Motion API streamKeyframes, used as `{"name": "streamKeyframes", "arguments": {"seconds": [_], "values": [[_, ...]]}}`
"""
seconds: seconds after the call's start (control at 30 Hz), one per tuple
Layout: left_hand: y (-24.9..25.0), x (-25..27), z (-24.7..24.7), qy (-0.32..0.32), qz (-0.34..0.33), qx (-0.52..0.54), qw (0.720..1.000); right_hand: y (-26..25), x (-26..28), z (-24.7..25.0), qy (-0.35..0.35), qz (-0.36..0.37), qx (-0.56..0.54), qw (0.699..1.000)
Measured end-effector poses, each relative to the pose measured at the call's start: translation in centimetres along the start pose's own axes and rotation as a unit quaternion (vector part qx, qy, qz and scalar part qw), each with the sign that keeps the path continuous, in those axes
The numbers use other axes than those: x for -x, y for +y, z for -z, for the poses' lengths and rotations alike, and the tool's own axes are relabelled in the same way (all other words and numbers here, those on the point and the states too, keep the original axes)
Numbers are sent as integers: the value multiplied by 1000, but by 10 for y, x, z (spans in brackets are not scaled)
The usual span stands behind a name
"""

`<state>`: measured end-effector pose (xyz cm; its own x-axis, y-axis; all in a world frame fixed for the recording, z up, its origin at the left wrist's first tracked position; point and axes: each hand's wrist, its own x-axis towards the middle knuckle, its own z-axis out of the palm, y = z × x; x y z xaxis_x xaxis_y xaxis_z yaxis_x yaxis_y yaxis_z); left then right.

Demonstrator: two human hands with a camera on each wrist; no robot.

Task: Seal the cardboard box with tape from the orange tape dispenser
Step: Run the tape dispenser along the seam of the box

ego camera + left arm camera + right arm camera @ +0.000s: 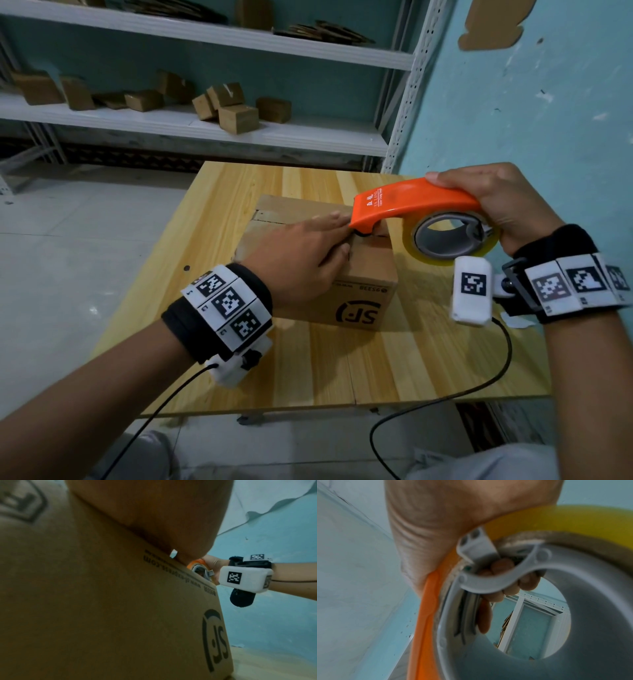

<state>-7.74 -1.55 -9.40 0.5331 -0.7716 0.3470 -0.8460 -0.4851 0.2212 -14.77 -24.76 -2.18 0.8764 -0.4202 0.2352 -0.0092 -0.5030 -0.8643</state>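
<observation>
Two hands are on the job at a wooden table [212, 205]. Starting at the left: the left hand [301, 255] lies flat on top of the cardboard box [363, 291], fingers [329, 222] straight and relaxed, pressing the flaps down and reaching toward two o'clock, right up to the nose of the dispenser. The box is plain brown, its top flaps closed with the seam showing, and its near side carries an upside-down "SF" logo; it sits near the middle of the table.

Moving right: the orange tape dispenser [414, 202] has a curved orange shell over a grey hub and a roll of yellowish clear tape [479, 255]. Its front tip touches down on the box top at the near right part of the seam, while the roll hangs off the box at three o'clock, above the table. The right hand [500, 205] is wrapped around the rear of the shell, thumb on top.

From the left wrist view, the box side [120, 608] fills the picture, with the dispenser [197, 563] only peeking over its top edge. From the right wrist view comes what the head view hides: fingertips [503, 566] curled under the shell inside the grey hub [590, 615], gripping it firmly.
</observation>
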Motion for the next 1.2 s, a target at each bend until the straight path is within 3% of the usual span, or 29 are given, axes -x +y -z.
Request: {"name": "streamKeyframes", "arguments": {"seconds": [0.13, 0.23, 0.57, 1.2], "values": [[0, 2, -1, -104, -1, -46, 993, 1, 1, 1, -2, -2, -3, 1000], [0, 2, 0, -130, 5, -50, 990, 3, 2, 2, -6, -2, 2, 1000], [12, -4, 0, -52, 17, -25, 998, 4, 1, 1, -3, -3, 4, 1000], [12, -2, -12, -35, 28, -70, 997, 1, 1, -5, -11, -7, -5, 1000]]}}
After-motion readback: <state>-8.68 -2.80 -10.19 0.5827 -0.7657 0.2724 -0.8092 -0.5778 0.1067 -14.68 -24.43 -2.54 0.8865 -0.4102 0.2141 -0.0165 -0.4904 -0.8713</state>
